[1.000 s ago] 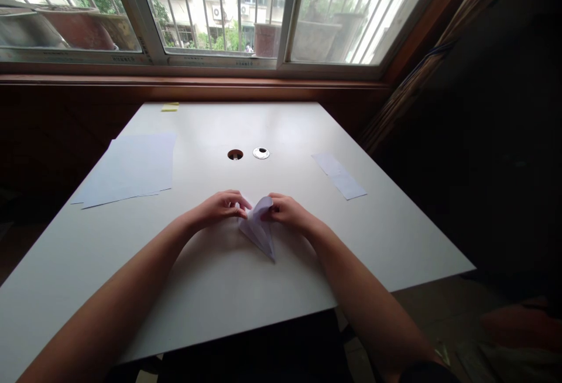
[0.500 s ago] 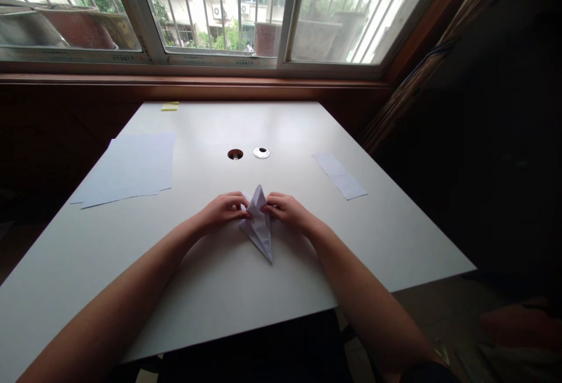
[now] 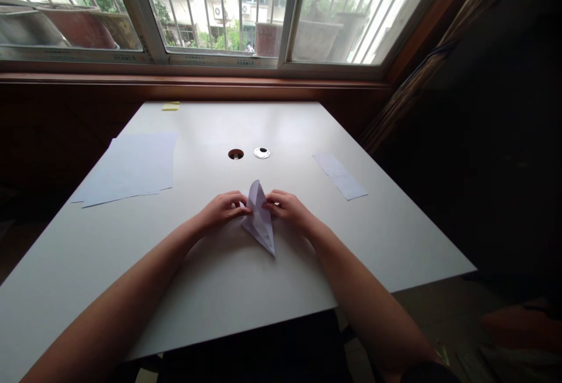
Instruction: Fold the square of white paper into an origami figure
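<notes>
Pinched from both sides, the folded paper (image 3: 262, 222) sits between the left hand (image 3: 226, 207) and the right hand (image 3: 287, 207), thumb and fingers of each closed on an edge. It is over the white table (image 3: 237, 301), nearer the person than the round hole (image 3: 236, 154) and slightly right of it. Uneven tugging could skew the creases or tear the sheet; a slackened pinch might let the upper flap spring open. The long axis runs slightly aslant: the sharp tip points toward the person and a little rightward, the blunter end roughly toward the hole. Just right of the hole lies a metal disc (image 3: 259, 154); left of it, loose sheets (image 3: 132, 166); well right, a paper strip (image 3: 340, 176).
</notes>
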Motion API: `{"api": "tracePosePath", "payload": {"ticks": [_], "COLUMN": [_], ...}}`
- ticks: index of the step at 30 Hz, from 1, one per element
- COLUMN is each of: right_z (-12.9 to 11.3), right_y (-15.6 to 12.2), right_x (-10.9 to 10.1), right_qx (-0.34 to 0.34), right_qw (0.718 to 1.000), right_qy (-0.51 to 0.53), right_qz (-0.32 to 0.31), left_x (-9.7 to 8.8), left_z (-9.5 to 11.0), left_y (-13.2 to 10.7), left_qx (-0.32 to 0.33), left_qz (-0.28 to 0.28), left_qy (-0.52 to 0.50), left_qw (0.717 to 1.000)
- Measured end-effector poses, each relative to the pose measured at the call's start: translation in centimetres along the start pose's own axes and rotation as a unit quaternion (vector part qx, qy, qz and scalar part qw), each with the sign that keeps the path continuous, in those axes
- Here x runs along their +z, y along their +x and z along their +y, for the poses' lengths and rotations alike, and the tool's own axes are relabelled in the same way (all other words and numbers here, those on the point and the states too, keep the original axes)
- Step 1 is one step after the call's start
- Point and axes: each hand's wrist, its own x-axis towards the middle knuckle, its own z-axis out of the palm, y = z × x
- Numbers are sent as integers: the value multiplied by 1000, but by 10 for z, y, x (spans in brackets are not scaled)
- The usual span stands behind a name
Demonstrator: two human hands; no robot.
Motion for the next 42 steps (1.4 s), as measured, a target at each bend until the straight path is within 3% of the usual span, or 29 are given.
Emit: {"api": "tracePosePath", "payload": {"ticks": [9, 16, 20, 26, 34, 42], "right_z": [-4, -19, -22, -25, -26, -25], "right_y": [-1, -3, -2, -1, -2, 0], "right_x": [9, 20, 24, 21, 19, 24], "right_qx": [9, 6, 24, 16, 39, 64], "right_qw": [997, 983, 974, 981, 985, 976], "right_qy": [45, -119, -178, -137, -96, -140], "right_qz": [66, 138, 140, 134, 137, 154], "left_x": [8, 18, 22, 30, 29, 33], "left_z": [-5, 5, 20, 34, 29, 27], "left_y": [-4, -6, -8, -9, -7, -8], "left_qx": [29, 24, -2, -22, -50, -13], "left_qz": [88, 98, 99, 116, 139, 130], "left_qy": [58, 21, 9, 66, 79, 120], "left_qw": [994, 995, 995, 991, 986, 984]}}
